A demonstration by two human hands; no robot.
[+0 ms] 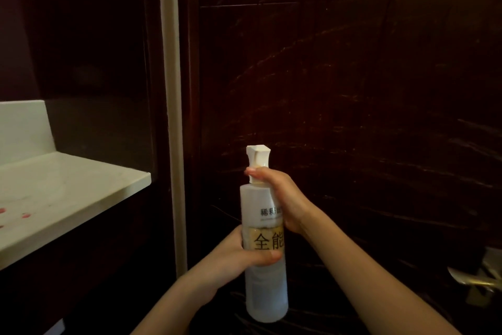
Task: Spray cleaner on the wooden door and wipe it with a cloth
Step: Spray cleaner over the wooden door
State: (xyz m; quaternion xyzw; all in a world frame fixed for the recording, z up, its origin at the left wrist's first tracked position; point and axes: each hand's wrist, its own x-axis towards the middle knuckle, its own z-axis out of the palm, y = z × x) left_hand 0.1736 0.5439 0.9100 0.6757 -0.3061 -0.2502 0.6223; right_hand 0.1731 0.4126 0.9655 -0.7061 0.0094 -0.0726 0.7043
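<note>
Dark brown wooden door point(353, 90) stands straight ahead, beyond the upright white plastic spray bottle point(266, 294); left hand point(236, 253) grips its labelled middle, right hand point(285, 199) curls round the pump neck, nearer the door.

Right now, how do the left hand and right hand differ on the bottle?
The left hand grips the bottle at its yellow label; the right hand grips higher, a finger curled just under the spray head. The left hand reaches in from lower left, the right hand from lower right. Both hold the same upright bottle before the dark door.
</note>
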